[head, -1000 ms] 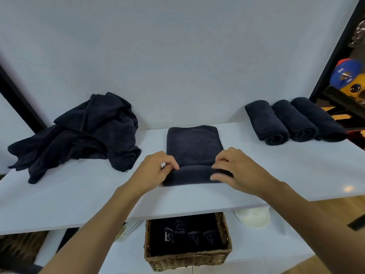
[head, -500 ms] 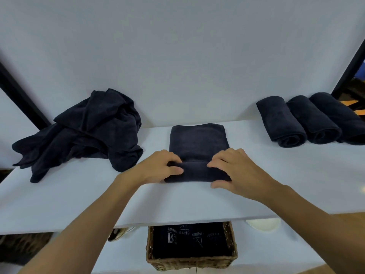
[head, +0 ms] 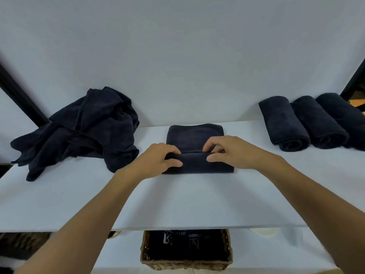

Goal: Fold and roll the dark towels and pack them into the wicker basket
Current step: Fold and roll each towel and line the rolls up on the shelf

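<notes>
Rolling step, likely: folded towel (head: 194, 135) on the table (head: 177, 204) is being clamped at its rolled near edge by left hand (head: 158, 161) and right hand (head: 235, 153); even rolling away is being required next.

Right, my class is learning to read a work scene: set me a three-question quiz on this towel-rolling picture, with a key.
1. How many finished rolled towels lie at the right of the white top?
2. True or false: the wicker basket stands on that top.
3. The left hand and right hand grip the middle towel. It is: A flat, B partly rolled, C fully rolled.
Key: 1 three; 2 false, it sits lower, in front; 3 B.
</notes>
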The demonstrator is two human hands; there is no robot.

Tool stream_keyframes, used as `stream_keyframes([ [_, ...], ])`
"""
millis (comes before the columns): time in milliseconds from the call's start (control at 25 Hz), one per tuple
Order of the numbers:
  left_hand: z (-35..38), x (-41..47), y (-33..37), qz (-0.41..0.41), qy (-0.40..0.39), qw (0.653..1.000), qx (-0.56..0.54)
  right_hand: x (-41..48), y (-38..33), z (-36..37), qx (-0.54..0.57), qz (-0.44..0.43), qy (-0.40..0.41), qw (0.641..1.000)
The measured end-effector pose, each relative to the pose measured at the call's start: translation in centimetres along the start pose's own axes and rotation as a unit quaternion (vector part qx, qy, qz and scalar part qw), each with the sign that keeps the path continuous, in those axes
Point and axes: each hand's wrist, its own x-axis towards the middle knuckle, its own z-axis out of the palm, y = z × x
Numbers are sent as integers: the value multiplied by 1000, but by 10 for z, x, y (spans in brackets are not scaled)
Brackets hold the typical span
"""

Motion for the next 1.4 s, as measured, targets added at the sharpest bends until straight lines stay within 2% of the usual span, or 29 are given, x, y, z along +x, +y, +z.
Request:
stream_keyframes([
  [120, -14, 28, -10, -22, -93, 993, -63, 0, 1, 6, -121, -106, 117, 980],
  [200, -16, 42, -13, -33, -116, 991, -56, 3, 1, 10, -207, -131, 125, 962],
  [280, -16, 45, -11, -14, -62, 998, -2, 11, 8, 12, -182, -107, 97, 973],
  [320, -16, 41, -10, 17, 7, 999, 45, 16, 11, 9, -122, -82, 89, 985],
  [400, -12, 28, -7, 125, 128, 969, 173, 27, 13, 1, -12, -31, 78, 996],
  [480, -6, 25, -7, 165, 129, 945, 252, 39, 8, -3, -11, 0, 75, 997],
  [560, -11, 36, -8, 118, 76, 968, 210, 42, 2, -2, -99, -33, 110, 988],
  [640, -22, 54, -11, 57, -14, 995, 83, 34, -2, 1, -202, -92, 133, 966],
  [680, -29, 65, -15, 33, -54, 998, 18, 33, -3, 1, -234, -100, 124, 959],
  [760, -40, 80, -17, -3, -100, 994, -40, 41, -1, -7, -209, -69, 93, 971],
  [840, -43, 86, -13, -15, -85, 996, -14, 59, 4, -17, -102, -21, 75, 992],
  [960, -38, 83, -8, 31, 14, 992, 124, 86, 13, -27, 9, 32, 46, 998],
  [1040, -37, 87, -10, 30, 2, 991, 132, 95, 12, -30, -24, 44, 34, 998],
  [1120, -43, 101, -13, 6, -41, 997, 72, 96, 7, -33, -138, -4, 73, 988],
  [1200, -52, 117, -16, -22, -93, 994, 58, 90, 0, -27, -263, -80, 113, 955],
  [1280, -57, 129, -17, -62, -108, 991, 47, 90, -1, -14, -343, -89, 109, 929],
  [1320, -57, 133, -17, -83, -86, 991, 56, 95, 2, -11, -348, -78, 107, 928],
  [1400, -49, 130, -8, -128, 42, 979, 154, 108, 7, -15, -285, -57, 95, 952],
])
